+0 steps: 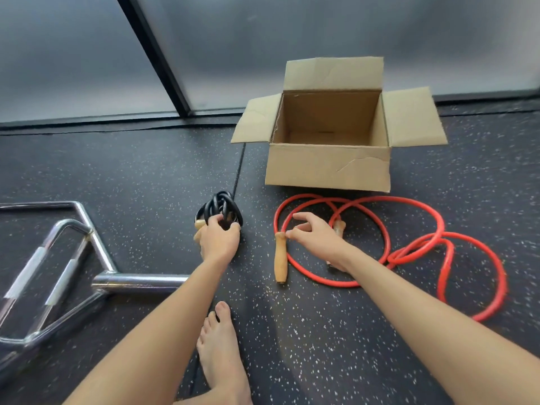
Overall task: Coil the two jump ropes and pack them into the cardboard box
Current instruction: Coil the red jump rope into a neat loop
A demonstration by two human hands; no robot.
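A black jump rope with wooden handles lies in a tight coil on the dark rubber floor. My left hand is curled over its near side, gripping the bundle. To the right a red jump rope sprawls in loose loops in front of an open cardboard box, which looks empty. One of the red rope's wooden handles lies pointing toward me; the other is partly hidden behind my right hand. That hand hovers over the loops with fingers spread, fingertips right at the top of the near handle.
A chrome multi-grip barbell lies on the floor at the left. My bare foot rests at the bottom centre. Behind the box runs a frosted glass wall with a dark frame.
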